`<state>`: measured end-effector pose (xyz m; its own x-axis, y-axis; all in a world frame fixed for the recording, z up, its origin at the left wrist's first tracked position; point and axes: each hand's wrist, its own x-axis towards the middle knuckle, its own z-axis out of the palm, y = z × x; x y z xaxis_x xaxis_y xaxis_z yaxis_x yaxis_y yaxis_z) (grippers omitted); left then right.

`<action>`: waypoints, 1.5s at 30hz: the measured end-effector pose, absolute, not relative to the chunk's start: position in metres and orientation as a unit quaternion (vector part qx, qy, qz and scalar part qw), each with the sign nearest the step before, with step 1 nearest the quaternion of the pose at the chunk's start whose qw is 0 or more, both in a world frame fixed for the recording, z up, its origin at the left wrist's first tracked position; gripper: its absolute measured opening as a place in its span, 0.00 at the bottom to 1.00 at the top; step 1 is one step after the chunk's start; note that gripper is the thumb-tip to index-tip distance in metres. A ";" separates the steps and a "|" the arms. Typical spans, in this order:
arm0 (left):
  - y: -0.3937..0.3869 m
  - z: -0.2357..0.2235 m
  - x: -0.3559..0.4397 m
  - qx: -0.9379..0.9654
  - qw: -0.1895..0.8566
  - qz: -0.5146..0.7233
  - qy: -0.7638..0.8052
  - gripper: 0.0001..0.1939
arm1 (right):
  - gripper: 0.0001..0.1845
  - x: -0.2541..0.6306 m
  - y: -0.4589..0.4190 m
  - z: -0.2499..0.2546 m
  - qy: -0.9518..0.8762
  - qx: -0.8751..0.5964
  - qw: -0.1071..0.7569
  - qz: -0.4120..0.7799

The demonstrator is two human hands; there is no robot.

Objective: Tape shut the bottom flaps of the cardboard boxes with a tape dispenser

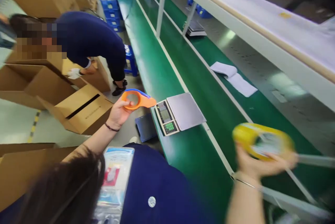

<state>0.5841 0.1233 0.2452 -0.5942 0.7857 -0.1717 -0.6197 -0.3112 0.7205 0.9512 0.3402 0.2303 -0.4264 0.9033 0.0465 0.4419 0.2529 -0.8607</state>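
My left hand [119, 114] is closed around an orange tape dispenser [143, 101] with a blue edge, out over the near side of the green bench. No roll shows clearly inside its ring. At the right, my right hand [258, 164] grips a wide roll of yellow tape [244, 136], slightly blurred, above the bench's right part. Between the two hands a digital scale [186, 112] with a bare metal plate and green keys rests on the bench [180, 154].
A co-worker [89, 38] bends over open cardboard boxes [83, 108] at the left. Blue crates [110, 11] are stacked behind. A paper pad [240, 83] and a second scale [195, 28] lie beyond the metal rail. A raised shelf [251, 14] runs along the upper right.
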 end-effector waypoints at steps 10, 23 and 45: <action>0.123 0.228 0.595 0.165 0.421 0.750 0.482 0.29 | 0.29 0.886 0.333 0.109 -0.708 -0.603 0.325 0.175; 0.114 0.192 0.616 0.572 0.147 0.565 0.576 0.16 | 0.25 0.859 0.270 0.130 -0.584 -0.500 0.349 0.535; 0.240 0.142 0.676 0.855 0.098 0.234 0.452 0.24 | 0.23 0.919 0.143 0.165 -0.179 -0.538 0.506 0.650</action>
<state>0.6761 0.2397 0.1421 0.4809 0.8194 0.3121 0.7277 -0.5715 0.3793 0.9193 0.1430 0.1652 0.0907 0.8503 -0.5184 -0.4658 -0.4239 -0.7768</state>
